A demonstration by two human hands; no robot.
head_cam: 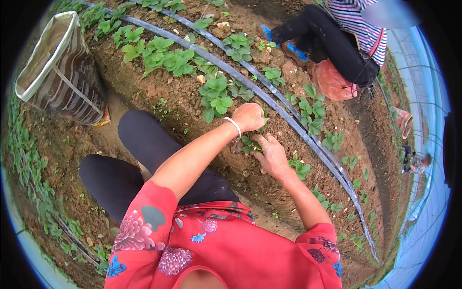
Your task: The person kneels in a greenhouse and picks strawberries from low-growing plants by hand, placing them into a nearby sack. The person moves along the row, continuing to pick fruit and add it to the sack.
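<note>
My left hand (249, 117), with a white bracelet at the wrist, is closed in a fist above the soil bed. Green leaf (266, 121) pokes out along its far side, and most of what it grips is hidden. Just below it, my right hand (271, 156) reaches down to a small strawberry plant (249, 145). Its thumb and forefinger lie apart at the leaves; whether they pinch a stem cannot be made out. A larger leafy strawberry plant (216, 94) grows just beyond my left wrist.
Two grey irrigation hoses (260, 94) run along the bed past my hands. A tall striped woven sack (72, 79) stands at the left. Across the bed another person (325, 39) crouches beside a red plastic bag (334, 81). More strawberry plants (168, 57) line the row.
</note>
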